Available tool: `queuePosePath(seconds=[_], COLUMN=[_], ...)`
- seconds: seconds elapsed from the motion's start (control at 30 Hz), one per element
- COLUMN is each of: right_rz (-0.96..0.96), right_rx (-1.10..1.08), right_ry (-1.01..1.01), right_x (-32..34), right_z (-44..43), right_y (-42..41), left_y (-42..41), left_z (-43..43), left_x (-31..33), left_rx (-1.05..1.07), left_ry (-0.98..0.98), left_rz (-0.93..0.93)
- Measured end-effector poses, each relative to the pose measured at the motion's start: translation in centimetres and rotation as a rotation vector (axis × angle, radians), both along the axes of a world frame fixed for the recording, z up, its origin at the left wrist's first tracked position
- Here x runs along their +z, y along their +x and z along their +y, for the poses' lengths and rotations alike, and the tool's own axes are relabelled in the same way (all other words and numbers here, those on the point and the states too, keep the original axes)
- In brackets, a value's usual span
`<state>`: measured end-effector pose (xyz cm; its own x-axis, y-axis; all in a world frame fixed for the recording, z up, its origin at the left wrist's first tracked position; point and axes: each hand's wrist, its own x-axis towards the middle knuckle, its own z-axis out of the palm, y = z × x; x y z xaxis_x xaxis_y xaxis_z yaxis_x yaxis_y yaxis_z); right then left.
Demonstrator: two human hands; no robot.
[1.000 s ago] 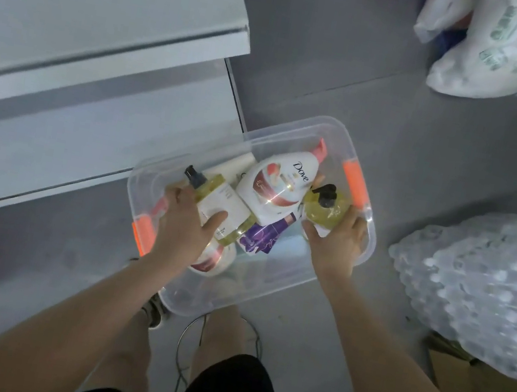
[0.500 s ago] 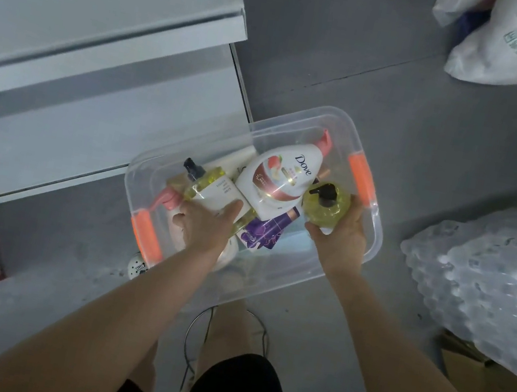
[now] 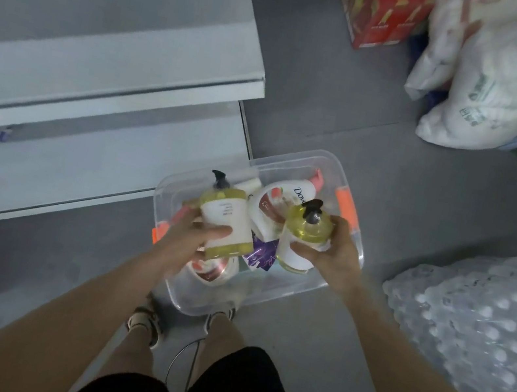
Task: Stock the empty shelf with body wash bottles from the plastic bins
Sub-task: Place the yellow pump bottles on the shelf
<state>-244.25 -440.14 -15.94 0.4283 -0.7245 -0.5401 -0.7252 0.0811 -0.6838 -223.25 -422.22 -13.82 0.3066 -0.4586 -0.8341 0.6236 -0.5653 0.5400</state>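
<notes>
Bare shelf (image 3: pixel 99 71) up-left of both grips; clear bin (image 3: pixel 264 314) right underneath. Gripping one yellow pump bottle (image 3: pixel 225 221) in left hand (image 3: pixel 186 245), a second pump bottle (image 3: pixel 303 238) in right hand (image 3: pixel 332 257). Keep upright, squeeze bodies not pumps, clear bin rim, then swing shelfward.

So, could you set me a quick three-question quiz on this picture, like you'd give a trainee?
1. True or false: the left hand grips a yellow pump bottle and the right hand grips a second yellow pump bottle.
2. Where does the white Dove bottle lie? A) on a shelf B) in the clear bin C) on the bare floor
3. Fill in: the bin's handle is ____ in colour.

Key: 1 true; 2 B; 3 orange.
</notes>
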Motion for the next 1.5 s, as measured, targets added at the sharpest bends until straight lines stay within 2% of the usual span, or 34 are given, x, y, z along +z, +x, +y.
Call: queuePosePath(seconds=[0.17, 0.33, 0.43, 0.57, 0.77, 1.0, 1.23, 1.5], right_rz=[-0.213, -0.374, -0.459, -0.539, -0.689, -0.789, -0.811, -0.838], right_rx=[0.023, 0.144, 0.236, 0.354, 0.479, 0.496, 0.482, 0.416], right_ry=[0.161, 0.209, 0.214, 0.134, 0.013, -0.1, -0.197, -0.207], right_x=[6.1, 13.9, 17.7, 23.2, 30.9, 36.7, 38.0, 38.2], right_z=[0.1, 0.5, 0.9, 2.0, 3.3, 4.0, 4.9, 6.4], right_y=[2.6, 6.2, 8.5, 12.1, 17.6, 23.0, 28.9, 34.5], left_y=[2.4, 4.3, 5.4, 7.8, 10.9, 15.8, 22.3, 31.2], left_z=[3.0, 4.5, 5.3, 7.0, 9.1, 9.6, 8.2, 6.4], left_x=[5.9, 12.7, 16.3, 19.9, 26.0, 31.2, 34.0, 34.0], left_rx=[0.014, -0.02, -0.051, -0.089, 0.036, 0.249, 0.29, 0.247], left_ry=[-0.227, -0.461, -0.528, -0.498, -0.517, -0.457, -0.448, -0.445], left_rz=[0.225, 0.219, 0.073, -0.27, -0.608, -0.914, -1.065, -1.089])
